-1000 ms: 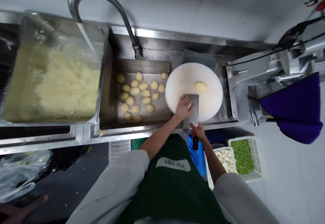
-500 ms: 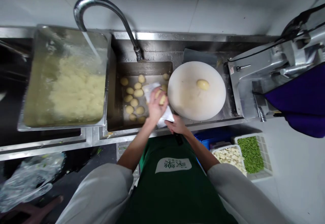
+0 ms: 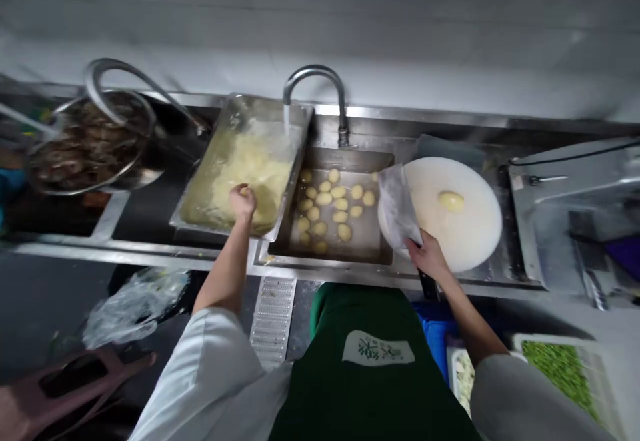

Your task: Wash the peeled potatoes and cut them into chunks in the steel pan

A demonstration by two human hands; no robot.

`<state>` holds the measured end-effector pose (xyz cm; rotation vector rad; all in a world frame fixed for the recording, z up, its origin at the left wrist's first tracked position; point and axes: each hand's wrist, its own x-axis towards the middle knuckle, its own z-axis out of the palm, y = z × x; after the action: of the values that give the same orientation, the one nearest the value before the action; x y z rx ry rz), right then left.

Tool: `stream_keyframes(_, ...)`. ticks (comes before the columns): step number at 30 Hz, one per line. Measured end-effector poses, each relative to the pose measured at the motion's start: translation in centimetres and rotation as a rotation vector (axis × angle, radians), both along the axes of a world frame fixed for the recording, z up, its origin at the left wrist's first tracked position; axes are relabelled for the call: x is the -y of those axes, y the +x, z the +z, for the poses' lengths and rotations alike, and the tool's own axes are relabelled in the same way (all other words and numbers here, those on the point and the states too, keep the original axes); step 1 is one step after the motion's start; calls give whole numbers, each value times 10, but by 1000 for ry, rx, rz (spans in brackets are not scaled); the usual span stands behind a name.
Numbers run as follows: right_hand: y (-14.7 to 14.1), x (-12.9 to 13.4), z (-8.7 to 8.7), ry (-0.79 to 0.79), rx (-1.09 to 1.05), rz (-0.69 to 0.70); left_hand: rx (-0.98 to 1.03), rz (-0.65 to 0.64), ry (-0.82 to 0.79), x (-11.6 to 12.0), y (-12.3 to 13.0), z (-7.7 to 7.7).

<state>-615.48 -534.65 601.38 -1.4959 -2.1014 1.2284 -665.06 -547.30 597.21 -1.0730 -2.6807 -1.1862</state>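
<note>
My right hand [image 3: 426, 254] grips a cleaver where its black handle meets the blade. The cleaver's broad grey blade [image 3: 397, 204] points away from me, over the left edge of a round white cutting board [image 3: 480, 221]. One peeled potato [image 3: 451, 200] lies on that board. My left hand [image 3: 243, 200] is over the front part of a metal tray [image 3: 226, 230], fingers curled; whatever they hold is hidden. Pale yellow cut pieces [image 3: 260, 164] lie under water in the tray. Several peeled potatoes [image 3: 339, 204] sit in the sink [image 3: 367, 244] between my hands.
A curved tap [image 3: 315, 71] runs water into the tray. Far left, a round metal bowl [image 3: 150, 118] of dark brown food stands by another tap [image 3: 120, 64]. A metal machine [image 3: 535, 208] is at right. Below are a plastic bag [image 3: 135, 311] and a crate of chopped greens [image 3: 560, 368].
My left hand has left the cleaver blade and moved left to the tray. The cleaver has swung from over the sink to the board's left edge. The view has shifted left.
</note>
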Motion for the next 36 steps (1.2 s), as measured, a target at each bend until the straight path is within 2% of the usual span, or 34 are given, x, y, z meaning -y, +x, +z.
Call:
stream_keyframes(3, 80, 0, 10, 165, 428, -31, 8, 86, 110, -30, 20, 9)
stream_keyframes(5, 129, 7, 12, 178, 680, 15, 17, 12, 204, -67, 53, 14)
stream_keyframes(6, 152, 11, 11, 175, 764, 38, 45, -84, 227, -89, 78, 16)
stream_keyframes(7, 173, 15, 8, 170, 818, 53, 87, -207, 226, -113, 108, 17)
stream_keyframes(9, 207, 24, 0, 158, 855, 43, 185, -507, 145, -163, 184, 13)
stream_keyframes(12, 242, 35, -18, 129, 803, -31, 211, -792, 65, -236, 315, -6)
stream_keyframes(13, 250, 38, -23, 122, 785, -59, 184, -937, 9, -257, 356, -15)
stream_keyframes(14, 256, 39, -27, 119, 772, -83, 142, -1024, -42, -274, 392, -25)
stream_keyframes(15, 261, 40, -30, 118, 762, -103, 111, -1060, -86, -287, 421, -35)
stream_keyframes(17, 268, 38, -33, 121, 754, -126, 57, -1081, -136, -299, 456, -52)
stream_keyframes(18, 271, 35, -33, 123, 756, -127, 40, -1094, -145, -298, 462, -59)
stream_keyframes(20, 273, 26, -30, 111, 776, -101, 23, -1182, -153, -284, 456, -67)
stream_keyframes(22, 271, 12, -26, 86, 808, -34, 31, -1318, -165, -256, 437, -68)
stream_keyframes(24, 263, -4, -21, 56, 825, 76, 37, -1359, -153, -223, 419, -63)
stream_keyframes(25, 257, -12, -19, 47, 823, 136, 33, -1304, -126, -206, 414, -61)
stream_keyframes(28, 233, -30, -9, 56, 788, 284, -12, -927, -13, -173, 417, -55)
stream_keyframes(29, 224, -34, -6, 65, 771, 319, -28, -836, 5, -168, 422, -55)
stream_keyframes(30, 215, -35, -2, 71, 753, 350, -41, -801, 4, -167, 427, -55)
stream_keyframes(34, 195, -34, 9, 48, 723, 421, -50, -975, -65, -178, 440, -59)
stream_keyframes(36, 194, -34, 11, 23, 722, 435, -37, -1011, -82, -182, 440, -62)
